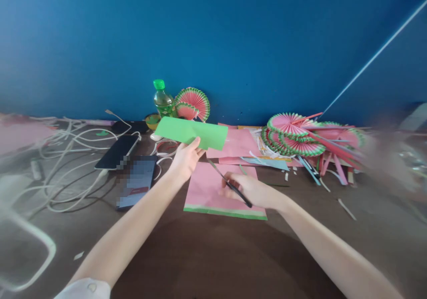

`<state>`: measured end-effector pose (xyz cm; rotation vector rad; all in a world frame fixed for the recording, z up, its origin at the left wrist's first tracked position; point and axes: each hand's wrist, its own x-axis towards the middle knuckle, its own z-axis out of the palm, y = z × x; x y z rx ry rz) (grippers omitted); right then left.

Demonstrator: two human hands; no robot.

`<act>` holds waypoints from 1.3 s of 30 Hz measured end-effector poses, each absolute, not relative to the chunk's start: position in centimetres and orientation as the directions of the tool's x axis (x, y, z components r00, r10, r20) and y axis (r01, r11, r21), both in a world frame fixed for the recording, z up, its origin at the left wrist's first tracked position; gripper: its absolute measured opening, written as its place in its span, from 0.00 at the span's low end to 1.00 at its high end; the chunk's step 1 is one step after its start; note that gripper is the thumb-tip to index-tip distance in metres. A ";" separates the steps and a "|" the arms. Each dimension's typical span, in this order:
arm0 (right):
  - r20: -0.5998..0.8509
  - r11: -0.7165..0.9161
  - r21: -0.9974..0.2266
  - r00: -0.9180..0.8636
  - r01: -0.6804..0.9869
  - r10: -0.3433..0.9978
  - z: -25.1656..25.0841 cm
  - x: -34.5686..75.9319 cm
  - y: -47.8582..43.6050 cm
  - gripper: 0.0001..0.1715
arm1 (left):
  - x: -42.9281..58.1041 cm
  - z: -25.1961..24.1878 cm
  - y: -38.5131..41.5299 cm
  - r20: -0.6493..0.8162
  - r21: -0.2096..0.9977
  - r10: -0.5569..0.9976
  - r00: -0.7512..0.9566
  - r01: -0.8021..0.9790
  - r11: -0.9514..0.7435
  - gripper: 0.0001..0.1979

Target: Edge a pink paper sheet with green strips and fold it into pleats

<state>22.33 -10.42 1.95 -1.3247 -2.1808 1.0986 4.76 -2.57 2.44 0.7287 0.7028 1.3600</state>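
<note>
A sheet of bright green paper (pixel 210 134) is raised off the table in my left hand (pixel 188 159), its thumb on the near face and the other fingers mostly hidden. My right hand (pixel 245 187) is closed round black-handled scissors (pixel 230 184), seen nearly edge-on, blades pointing up and left toward the green paper but apart from it. Under my right hand lies a pink sheet (pixel 203 192) with a green strip (pixel 227 213) along its near edge. A thin green paper sliver (pixel 243 170) rests near the sheet's far right corner.
More pink paper (pixel 240 141) and scraps lie behind. Several pleated pink-and-green fans (pixel 288 134) are piled at right, others (pixel 195 101) lean on the blue wall beside a green-capped bottle (pixel 163 101). Left are a phone (pixel 138 181), a dark device (pixel 115 152) and tangled white cables (pixel 71 152).
</note>
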 end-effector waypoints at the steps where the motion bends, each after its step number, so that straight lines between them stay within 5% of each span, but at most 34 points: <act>1: -0.138 0.276 -0.721 -0.523 0.635 0.841 2.6 22.9 -10.4 0.19 | 4.3 2.6 -2.2 0.014 0.820 0.993 0.118 -0.569 0.056 0.05; 5: -0.228 0.358 -0.579 -0.567 0.732 0.791 4.1 24.7 -10.9 0.20 | 2.9 2.5 -1.2 0.004 0.898 0.983 0.185 -0.434 0.078 0.08; 8: -0.267 0.354 -0.547 -0.559 0.759 0.785 4.5 25.3 -11.0 0.23 | 2.4 1.8 -0.8 -0.079 0.939 0.976 0.203 -0.315 0.142 0.08; 12: -0.245 0.345 -0.522 -0.524 0.780 0.816 5.0 26.2 -10.8 0.23 | 2.3 1.3 -0.7 -0.018 0.971 0.967 0.254 -0.228 0.078 0.14; 17: -0.217 0.290 -0.462 -0.424 0.838 0.879 6.5 29.0 -10.0 0.20 | 2.5 1.9 -0.9 0.133 0.978 0.964 0.231 -0.189 -0.090 0.18; 28: -0.241 -0.013 -0.253 -0.051 0.967 0.969 6.4 35.3 -8.5 0.29 | 8.2 7.4 1.1 0.251 0.936 0.918 0.308 -0.319 -0.149 0.19; 32: -0.233 -0.045 -0.186 0.000 0.981 0.972 6.2 36.1 -8.0 0.28 | 11.0 6.5 2.5 0.143 0.925 0.953 0.266 -0.377 -0.034 0.15; 35: -0.235 -0.077 -0.164 0.037 0.983 0.971 5.8 36.8 -7.7 0.27 | 12.2 3.9 3.4 -0.100 0.931 0.958 0.270 -0.315 0.186 0.13; 39: -0.264 -0.077 -0.196 0.023 0.978 0.964 5.0 37.3 -7.3 0.24 | 12.7 1.3 4.0 -0.147 0.940 0.952 0.267 -0.262 0.218 0.08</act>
